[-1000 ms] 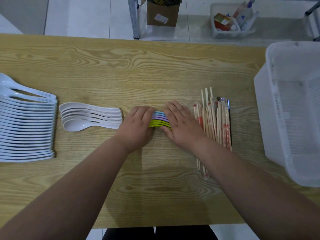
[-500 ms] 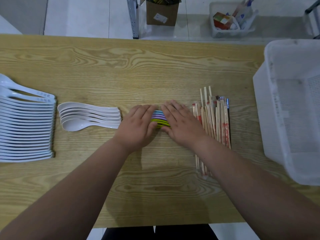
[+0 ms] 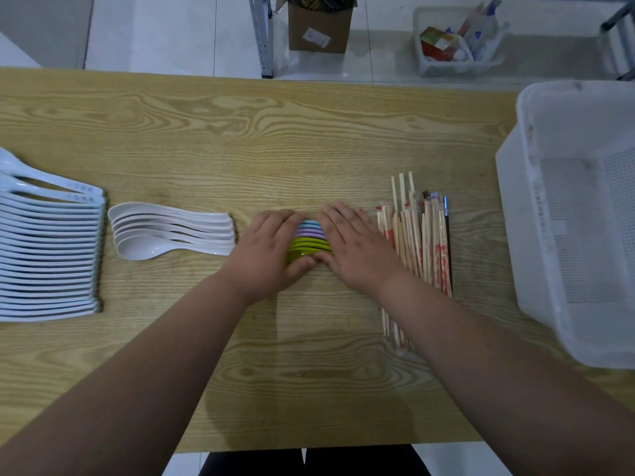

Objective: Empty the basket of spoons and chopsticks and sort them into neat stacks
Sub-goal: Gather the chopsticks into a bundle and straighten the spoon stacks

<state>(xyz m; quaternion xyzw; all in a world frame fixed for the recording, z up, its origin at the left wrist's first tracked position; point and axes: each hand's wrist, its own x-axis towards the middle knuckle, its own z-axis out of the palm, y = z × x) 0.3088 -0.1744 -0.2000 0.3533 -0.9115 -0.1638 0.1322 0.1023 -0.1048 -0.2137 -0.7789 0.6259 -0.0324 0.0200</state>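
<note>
A small stack of coloured spoons (image 3: 311, 238), blue, purple and green, lies on the wooden table (image 3: 240, 149) at its middle. My left hand (image 3: 271, 250) grips the stack's left end with bent fingers. My right hand (image 3: 357, 249) lies over its right end with straight fingers, and the two thumbs meet at the near side. Just right of my right hand is a bundle of wrapped wooden chopsticks (image 3: 424, 242). To the left lie a short stack of white spoons (image 3: 171, 231) and a long row of pale blue spoons (image 3: 51, 255). The white plastic basket (image 3: 515, 201) stands at the right edge; nothing shows inside it.
Beyond the table's far edge, on the tiled floor, are a cardboard box (image 3: 319, 25), a metal rack leg (image 3: 261, 36) and a small clear basket of odds and ends (image 3: 457, 42). The table's near edge runs just below my forearms.
My hands have drawn a little closer together over the coloured spoons, so less of the stack shows between them. The other stacks and the basket stay put.
</note>
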